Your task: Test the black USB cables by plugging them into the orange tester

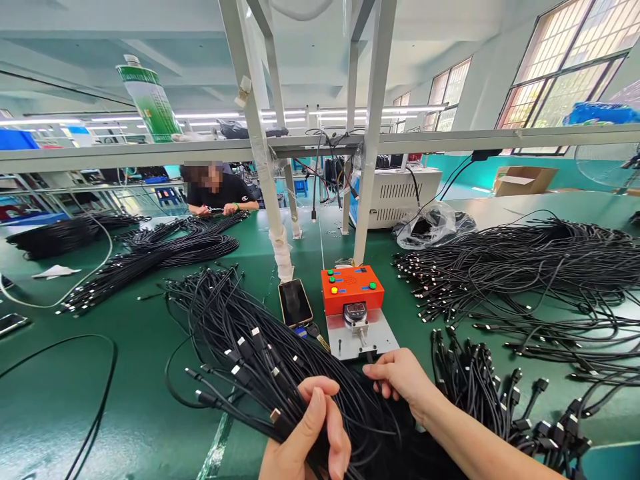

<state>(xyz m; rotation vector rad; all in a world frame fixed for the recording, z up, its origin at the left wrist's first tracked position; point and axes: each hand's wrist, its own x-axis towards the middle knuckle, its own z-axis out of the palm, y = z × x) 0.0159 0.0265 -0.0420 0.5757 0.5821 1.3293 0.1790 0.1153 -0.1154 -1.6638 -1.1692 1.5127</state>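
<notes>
My left hand is closed in front of a thick bundle of black USB cables. Its fingers curl around a USB cable whose metal-tipped plug sticks out at the thumb side. My right hand pinches the end of a black cable at the front edge of a metal plate. Whether that end sits inside the plate's slot is hard to see. On the plate is a small round digital gauge, and behind it an orange box with green and yellow buttons.
A phone lies left of the orange box, with keys beside it. More black cables spread across the right side; another bundle lies at the back left. White shelf posts rise behind the box. A co-worker sits across the table.
</notes>
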